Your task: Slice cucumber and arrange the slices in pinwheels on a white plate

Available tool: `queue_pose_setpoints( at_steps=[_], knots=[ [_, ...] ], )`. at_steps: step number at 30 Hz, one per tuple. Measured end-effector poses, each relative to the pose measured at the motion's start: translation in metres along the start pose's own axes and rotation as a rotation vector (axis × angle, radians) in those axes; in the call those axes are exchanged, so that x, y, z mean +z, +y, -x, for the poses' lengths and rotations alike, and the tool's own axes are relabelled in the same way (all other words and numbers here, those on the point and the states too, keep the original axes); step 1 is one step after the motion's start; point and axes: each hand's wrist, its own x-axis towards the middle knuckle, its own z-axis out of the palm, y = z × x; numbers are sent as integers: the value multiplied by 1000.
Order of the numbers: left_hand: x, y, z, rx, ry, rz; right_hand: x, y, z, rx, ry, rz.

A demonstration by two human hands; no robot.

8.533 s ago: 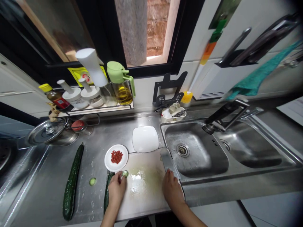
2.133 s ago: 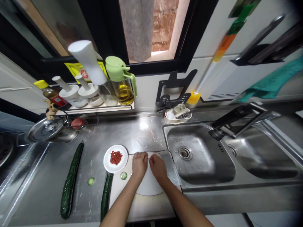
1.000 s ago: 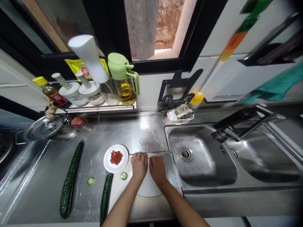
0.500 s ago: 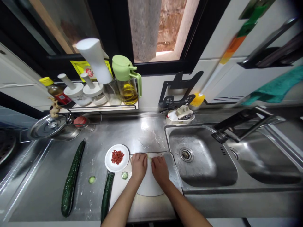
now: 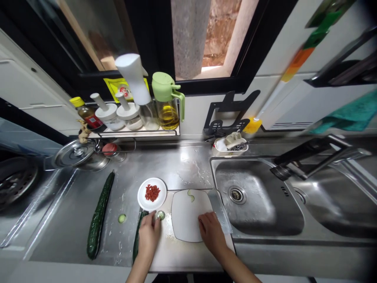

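Note:
My left hand (image 5: 149, 232) is over a dark green cucumber (image 5: 136, 245) and the left edge of the cutting board (image 5: 184, 257). Its thumb and forefinger are apart, beside a small cucumber end piece (image 5: 160, 215). A pale, rounded-square plate (image 5: 187, 222) lies on the board, with thin curved cucumber slices (image 5: 191, 195) near its far rim. Over that plate's right edge is my right hand (image 5: 212, 231), its fingers curled together; what they hold, if anything, is hidden. A white dish (image 5: 143, 202) with chopped red pieces (image 5: 152, 192) stands at the board's far left corner.
A whole cucumber (image 5: 100, 218) and another cut end (image 5: 121, 218) lie on the steel counter at left. Something flat and translucent (image 5: 221, 210) lies along the board's right side. Right of it is the double sink (image 5: 250, 196). A shelf holds a green-lidded oil jug (image 5: 167, 104).
My hands have parted from the plate's far rim. The left moved left toward the cucumber end piece; the right came back to the plate's right edge. Curved slices now show on the plate.

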Motion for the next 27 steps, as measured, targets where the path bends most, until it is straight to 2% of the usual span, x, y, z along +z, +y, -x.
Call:
queue_pose_setpoints(
  at_steps=[7, 16, 23, 27],
  knots=[
    [9, -1, -3, -35, -14, -3, 2, -6, 9, -22, -11, 16],
    [3, 4, -6, -75, -15, 70, 1, -7, 11, -31, 10, 31],
    [1, 8, -9, -228, -57, 178, 2, -9, 11, -38, -17, 26],
    [2, 13, -10, -253, -72, 209, 4, -9, 11, -37, -18, 14]
  ],
)
